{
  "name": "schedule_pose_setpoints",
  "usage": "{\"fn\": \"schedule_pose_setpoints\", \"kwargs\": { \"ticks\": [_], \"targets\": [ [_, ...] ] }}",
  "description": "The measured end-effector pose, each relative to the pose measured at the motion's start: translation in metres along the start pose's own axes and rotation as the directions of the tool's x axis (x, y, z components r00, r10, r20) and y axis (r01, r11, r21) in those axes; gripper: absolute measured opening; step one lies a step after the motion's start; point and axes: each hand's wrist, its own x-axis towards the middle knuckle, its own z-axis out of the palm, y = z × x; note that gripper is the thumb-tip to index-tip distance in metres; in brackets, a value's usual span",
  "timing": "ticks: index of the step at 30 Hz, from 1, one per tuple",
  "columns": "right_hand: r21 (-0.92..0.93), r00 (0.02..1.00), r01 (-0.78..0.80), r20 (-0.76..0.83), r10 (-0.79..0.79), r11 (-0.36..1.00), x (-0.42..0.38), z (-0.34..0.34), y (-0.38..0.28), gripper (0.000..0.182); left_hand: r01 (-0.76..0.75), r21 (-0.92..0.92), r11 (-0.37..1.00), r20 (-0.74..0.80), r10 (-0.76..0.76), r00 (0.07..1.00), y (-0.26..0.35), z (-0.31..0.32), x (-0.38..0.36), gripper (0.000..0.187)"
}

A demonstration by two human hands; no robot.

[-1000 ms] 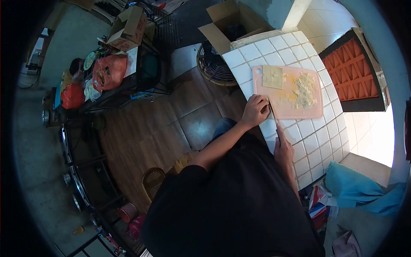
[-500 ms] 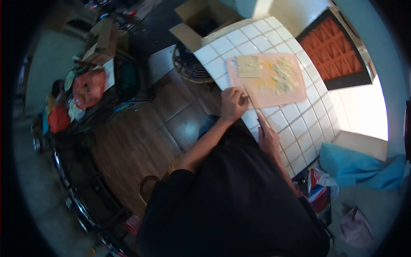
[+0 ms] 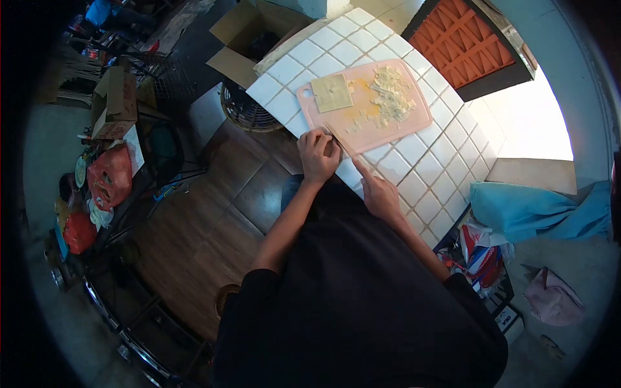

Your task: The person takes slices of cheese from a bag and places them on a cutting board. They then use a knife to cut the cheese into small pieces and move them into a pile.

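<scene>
A pink cutting board (image 3: 414,126) lies on the white tiled table. On it are a flat pale-yellow square slab (image 3: 332,94) and a heap of small cut pale-yellow pieces (image 3: 392,97). My right hand (image 3: 380,196) is closed around a knife (image 3: 341,139), index finger stretched toward the blade, which points up-left over the board's near edge. My left hand (image 3: 318,155) has its fingers curled at the board's near-left corner, right beside the blade. Whatever sits under its fingertips is hidden.
An open cardboard box (image 3: 229,61) and a round basket (image 3: 249,113) stand beyond the table's left side. An orange-patterned panel (image 3: 459,42) leans at the far right. Blue cloth (image 3: 530,210) hangs right of the table. Red plastic bags (image 3: 110,174) lie on the left.
The view has shifted, so the table and board appear farther left. The knife now slants more to the left. Both hands stay by the board's near edge.
</scene>
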Motion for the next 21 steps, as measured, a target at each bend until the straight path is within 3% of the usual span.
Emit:
{"fn": "schedule_pose_setpoints", "kwargs": {
  "ticks": [11,13,17,19,21],
  "targets": [
    [0.005,0.999,-0.028,0.019,0.028,1.0,0.001,-0.009,-0.003,0.063,0.008,0.01,1.0,0.004,-0.008,1.0,-0.001,0.002,0.0,0.018],
    [0.093,0.996,-0.057,-0.067,0.063,0.994,0.007,-0.006,-0.003,0.057,0.021,0.012,1.0,0.013,-0.021,1.0,0.001,-0.001,0.003,0.018],
    [0.082,0.987,-0.135,-0.083,0.141,0.988,-0.001,-0.013,0.005,0.061,0.015,0.026,1.0,0.018,-0.016,1.0,0.01,-0.006,0.009,0.016],
    [0.162,0.96,-0.169,-0.197,0.2,0.972,-0.006,-0.008,0.019,0.061,-0.024,0.1,0.995,0.068,0.017,0.998,0.014,-0.007,0.013,0.016],
    [0.203,0.949,-0.13,-0.259,0.181,0.971,-0.007,-0.004,0.027,0.061,-0.049,0.049,0.998,0.102,0.044,0.994,0.015,0.0,0.018,0.016]
  ]
}}
